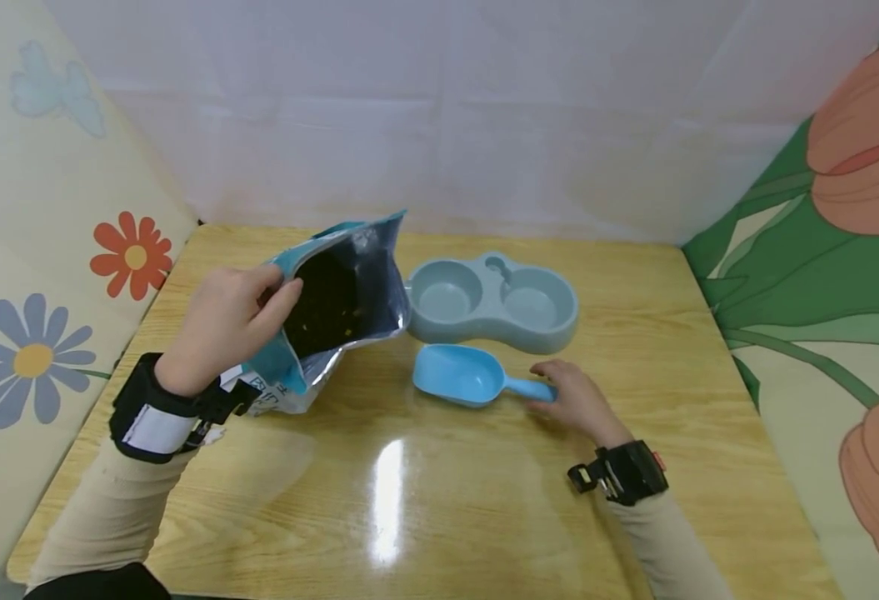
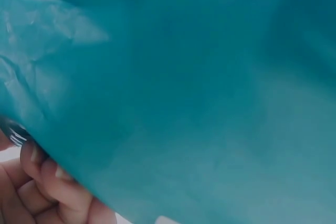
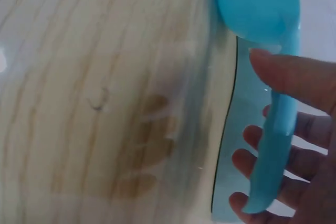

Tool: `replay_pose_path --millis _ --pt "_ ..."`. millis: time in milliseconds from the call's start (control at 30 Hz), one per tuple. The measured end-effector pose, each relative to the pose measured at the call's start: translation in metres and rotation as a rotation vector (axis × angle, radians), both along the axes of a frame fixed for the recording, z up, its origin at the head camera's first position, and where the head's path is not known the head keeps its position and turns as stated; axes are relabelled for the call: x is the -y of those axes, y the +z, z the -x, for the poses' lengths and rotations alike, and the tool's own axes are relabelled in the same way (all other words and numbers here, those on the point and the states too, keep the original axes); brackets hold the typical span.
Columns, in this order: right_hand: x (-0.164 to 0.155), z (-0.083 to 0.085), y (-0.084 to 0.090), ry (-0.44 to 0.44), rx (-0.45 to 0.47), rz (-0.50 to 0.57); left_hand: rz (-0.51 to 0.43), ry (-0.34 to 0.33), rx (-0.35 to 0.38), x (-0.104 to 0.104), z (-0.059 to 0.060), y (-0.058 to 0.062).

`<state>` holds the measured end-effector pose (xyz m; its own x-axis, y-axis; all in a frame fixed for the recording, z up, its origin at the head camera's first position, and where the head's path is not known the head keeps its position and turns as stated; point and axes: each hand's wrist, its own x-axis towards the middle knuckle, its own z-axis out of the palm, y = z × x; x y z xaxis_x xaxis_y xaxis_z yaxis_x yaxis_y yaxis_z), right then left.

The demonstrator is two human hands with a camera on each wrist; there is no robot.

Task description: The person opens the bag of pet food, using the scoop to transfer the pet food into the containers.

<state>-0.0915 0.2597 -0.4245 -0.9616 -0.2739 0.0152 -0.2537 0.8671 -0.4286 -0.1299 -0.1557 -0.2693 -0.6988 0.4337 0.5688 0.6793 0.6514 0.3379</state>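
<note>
In the head view my left hand (image 1: 229, 321) grips the near-left edge of an opened teal and silver foil bag (image 1: 387, 292), thumb at its mouth. Dark brown contents with a few pale bits (image 1: 327, 304) show inside. The left wrist view is mostly filled by the bag's teal side (image 2: 173, 87), with curled fingers (image 2: 68, 192) at its edge. My right hand (image 1: 577, 404) is at a blue scoop (image 1: 457, 375), thumb and fingers around its handle (image 3: 275, 145). The scoop's bowl points left, towards the bag. Its contact with the table is hard to judge.
Just behind the scoop stands a grey-blue double pet bowl (image 1: 491, 312), its far left end close to the bag. The wooden table (image 1: 446, 500) meets a white cloth backdrop (image 1: 439, 125). Flower-patterned panels (image 1: 806, 275) stand at both sides.
</note>
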Motion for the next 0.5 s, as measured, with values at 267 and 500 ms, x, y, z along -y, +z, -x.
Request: replay_pose_path --millis 267,500 --pt "-0.004 0.003 -0.011 0.012 -0.007 0.027 -0.001 -0.013 0.000 -0.001 0.001 0.001" --pt "-0.001 -0.001 -0.013 0.023 0.026 0.089 0.003 -0.009 0.027 -0.002 0.001 -0.001"
